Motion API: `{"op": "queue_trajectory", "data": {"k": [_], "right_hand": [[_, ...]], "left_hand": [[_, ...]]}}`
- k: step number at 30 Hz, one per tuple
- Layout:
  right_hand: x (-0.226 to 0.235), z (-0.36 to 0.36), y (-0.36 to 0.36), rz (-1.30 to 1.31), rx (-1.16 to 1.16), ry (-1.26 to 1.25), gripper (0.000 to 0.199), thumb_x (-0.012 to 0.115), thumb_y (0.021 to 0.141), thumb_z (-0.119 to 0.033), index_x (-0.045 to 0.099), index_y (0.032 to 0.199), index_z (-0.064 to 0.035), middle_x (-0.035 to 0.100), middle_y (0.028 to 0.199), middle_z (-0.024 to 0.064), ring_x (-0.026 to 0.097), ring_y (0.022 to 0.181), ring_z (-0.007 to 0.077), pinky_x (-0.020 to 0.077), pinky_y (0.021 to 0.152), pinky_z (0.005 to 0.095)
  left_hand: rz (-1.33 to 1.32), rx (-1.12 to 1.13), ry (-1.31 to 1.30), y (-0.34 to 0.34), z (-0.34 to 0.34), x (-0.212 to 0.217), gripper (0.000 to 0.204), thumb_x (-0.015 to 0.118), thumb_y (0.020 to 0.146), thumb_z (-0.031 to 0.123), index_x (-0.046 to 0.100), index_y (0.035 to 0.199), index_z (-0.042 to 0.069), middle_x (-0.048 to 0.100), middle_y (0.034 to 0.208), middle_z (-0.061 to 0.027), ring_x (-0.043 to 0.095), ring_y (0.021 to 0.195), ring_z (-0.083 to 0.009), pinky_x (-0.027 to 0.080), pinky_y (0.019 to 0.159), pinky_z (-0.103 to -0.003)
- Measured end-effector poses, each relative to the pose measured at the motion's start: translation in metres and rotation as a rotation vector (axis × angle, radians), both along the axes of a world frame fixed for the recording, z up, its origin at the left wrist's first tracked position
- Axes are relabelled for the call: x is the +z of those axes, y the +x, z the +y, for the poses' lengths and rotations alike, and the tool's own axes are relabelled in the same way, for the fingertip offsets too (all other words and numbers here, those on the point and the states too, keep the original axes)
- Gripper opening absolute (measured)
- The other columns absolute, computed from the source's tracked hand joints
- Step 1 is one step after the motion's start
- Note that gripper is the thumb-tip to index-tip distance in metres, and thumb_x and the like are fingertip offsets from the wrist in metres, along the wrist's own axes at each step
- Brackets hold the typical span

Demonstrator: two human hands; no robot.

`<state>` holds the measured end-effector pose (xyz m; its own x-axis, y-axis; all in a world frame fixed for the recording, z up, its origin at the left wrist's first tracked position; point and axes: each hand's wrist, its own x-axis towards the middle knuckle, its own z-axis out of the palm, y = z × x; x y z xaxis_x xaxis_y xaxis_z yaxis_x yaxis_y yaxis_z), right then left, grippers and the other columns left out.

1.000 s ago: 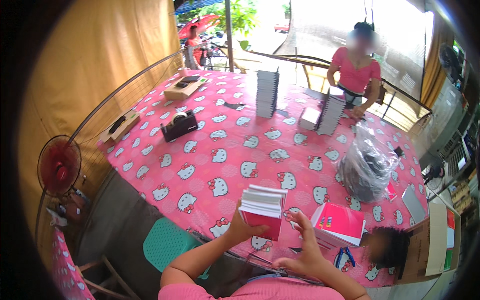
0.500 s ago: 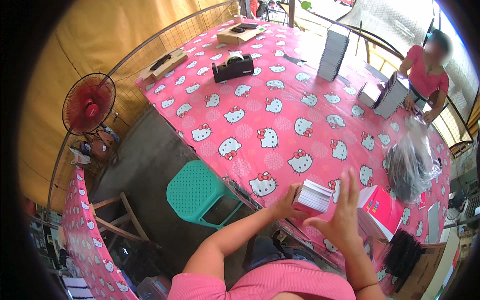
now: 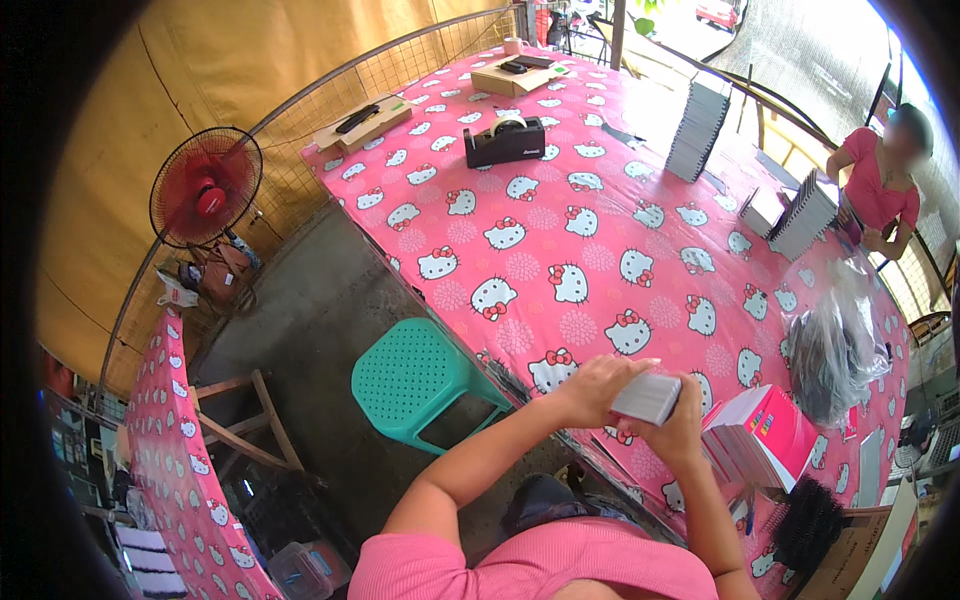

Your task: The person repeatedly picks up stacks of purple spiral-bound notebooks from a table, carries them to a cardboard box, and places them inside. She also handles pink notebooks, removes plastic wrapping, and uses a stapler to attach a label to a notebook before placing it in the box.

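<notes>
Between my two hands, over the near edge of the table, is a thick stack of paper sheets [image 3: 647,398] with its pale edges facing up. My left hand [image 3: 598,388] grips its left side, fingers stretched along the far edge. My right hand [image 3: 675,425] is wrapped around the right side and the near corner. Just right of my right hand, a pile of paper pads with bright pink covers [image 3: 775,430] lies on the table. Closer to me, beside that pile, sits a bunch of black bristly-looking coils [image 3: 808,525].
The pink patterned table [image 3: 540,330] also carries a clear plastic bag with dark contents [image 3: 835,355], tall stacks of spiral-bound notebooks [image 3: 698,130] and a black tape dispenser [image 3: 505,145]. A green stool [image 3: 420,380] stands at its left edge. Across the table is another person [image 3: 885,185].
My right hand, raised with fingers spread before, has closed onto the paper stack. The stack has turned and tilted between both hands. The whole view has shifted slightly.
</notes>
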<state>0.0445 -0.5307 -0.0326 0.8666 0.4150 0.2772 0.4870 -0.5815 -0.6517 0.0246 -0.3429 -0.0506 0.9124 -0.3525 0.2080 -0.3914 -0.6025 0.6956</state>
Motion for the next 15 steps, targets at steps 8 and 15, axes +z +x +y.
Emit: {"op": "queue_trajectory", "data": {"k": [8,15], "right_hand": [[-0.113,0.004,-0.010,0.252,0.289,0.589,0.096,0.090,0.050,-0.030,0.026,0.118,-0.0051,0.045,0.106,0.0083,0.051,0.095,0.0179,0.0436,0.083,0.0329],[-0.138,-0.015,0.004,-0.178,0.374,0.057,0.075,0.084,0.061,-0.030,0.047,0.121,-0.0073,0.051,0.108,0.0112,0.042,0.109,0.0286,0.0318,0.096,0.0416]], "left_hand": [[0.206,0.038,-0.599,-0.033,0.039,-0.060,0.106,0.085,0.056,0.013,0.021,0.140,0.004,0.051,0.117,-0.0094,0.050,0.110,-0.0227,0.035,0.098,-0.036],[-0.335,0.063,-0.129,-0.013,0.021,-0.066,0.090,0.085,0.061,0.017,0.031,0.132,0.002,0.048,0.118,-0.0125,0.052,0.100,-0.0231,0.042,0.090,-0.035]]}}
